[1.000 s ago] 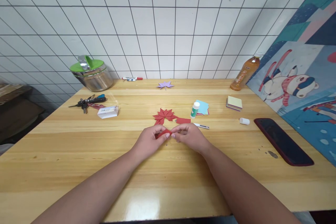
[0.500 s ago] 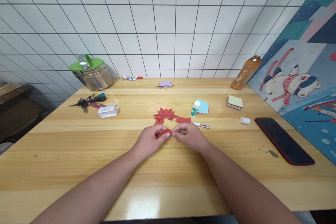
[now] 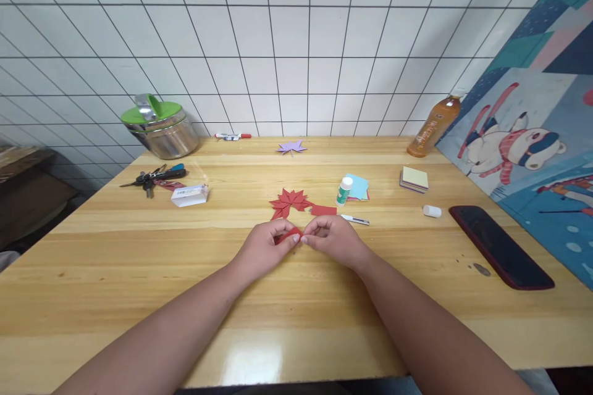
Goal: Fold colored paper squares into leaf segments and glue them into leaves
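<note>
A small folded piece of red paper point(image 3: 288, 236) is pinched between the thumb and fingers of my left hand point(image 3: 265, 243). My right hand point(image 3: 337, 239) has its thumb and forefinger closed on the right tip of that same paper. Just beyond my hands lies a red folded-paper leaf point(image 3: 290, 200) made of several pointed pieces. A flat red paper strip point(image 3: 323, 210) is to the right of it, and a white utility knife point(image 3: 355, 220) rests beside the strip. The glue stick point(image 3: 343, 191) stands upright by some blue paper squares point(image 3: 357, 187).
A purple paper leaf point(image 3: 291, 147) and a marker point(image 3: 233, 136) lie near the wall. To the left are a lidded steel pot point(image 3: 169, 136), keys point(image 3: 149, 184) and a small white box point(image 3: 189, 195). On the right are a bottle point(image 3: 434, 126), sticky notes point(image 3: 414, 179), a white cap point(image 3: 432, 212) and a phone point(image 3: 503, 248).
My right thumb and forefinger have shifted slightly to the left along the tip of the red paper. My left hand keeps its place, and the things on the table have not moved.
</note>
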The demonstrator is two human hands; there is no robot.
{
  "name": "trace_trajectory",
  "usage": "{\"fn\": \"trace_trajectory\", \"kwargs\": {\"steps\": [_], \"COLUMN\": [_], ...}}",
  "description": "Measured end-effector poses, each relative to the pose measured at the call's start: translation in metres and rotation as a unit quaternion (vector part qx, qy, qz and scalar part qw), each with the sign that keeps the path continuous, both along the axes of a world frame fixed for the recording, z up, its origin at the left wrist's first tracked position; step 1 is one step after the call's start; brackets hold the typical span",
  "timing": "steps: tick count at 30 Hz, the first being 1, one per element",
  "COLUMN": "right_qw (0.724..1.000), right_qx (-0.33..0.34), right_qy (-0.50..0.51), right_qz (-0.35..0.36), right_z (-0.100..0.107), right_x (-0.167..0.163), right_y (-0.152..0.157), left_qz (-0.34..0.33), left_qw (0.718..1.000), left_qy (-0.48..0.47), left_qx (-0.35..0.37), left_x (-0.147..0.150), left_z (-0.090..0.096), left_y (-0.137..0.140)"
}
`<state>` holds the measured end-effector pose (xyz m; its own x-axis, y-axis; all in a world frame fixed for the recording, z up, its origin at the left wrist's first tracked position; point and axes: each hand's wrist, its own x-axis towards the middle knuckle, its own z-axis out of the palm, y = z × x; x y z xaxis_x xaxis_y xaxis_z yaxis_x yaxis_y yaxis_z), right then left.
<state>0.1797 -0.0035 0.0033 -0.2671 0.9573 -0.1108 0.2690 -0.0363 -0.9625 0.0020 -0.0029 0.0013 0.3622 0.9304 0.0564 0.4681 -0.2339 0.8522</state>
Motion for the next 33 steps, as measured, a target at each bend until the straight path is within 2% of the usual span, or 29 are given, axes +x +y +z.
{"fn": "trace_trajectory", "kwargs": {"steps": [5, 14, 23, 29, 33], "right_qw": [1.0, 1.0, 1.0, 1.0, 0.999], "right_qx": [-0.011, 0.003, -0.011, -0.004, 0.009], "right_qy": [0.008, -0.01, -0.008, -0.014, -0.034], "right_qz": [0.008, -0.004, -0.01, -0.009, -0.009], "right_z": [0.004, -0.007, 0.003, 0.002, 0.004], "right_x": [0.003, 0.003, 0.001, 0.0, 0.001], "right_y": [0.0, 0.003, 0.0, -0.001, -0.001], "left_qz": [0.011, 0.006, 0.015, 0.007, 0.017], "left_qw": [1.0, 1.0, 0.999, 0.999, 1.0], "left_qy": [-0.012, 0.002, 0.032, 0.02, 0.015], "left_qx": [-0.017, -0.008, 0.018, 0.035, 0.018], "left_x": [0.0, 0.0, 0.001, 0.001, 0.001], "left_z": [0.001, -0.002, 0.002, 0.004, 0.001], "left_y": [0.0, 0.0, -0.002, -0.002, -0.003]}}
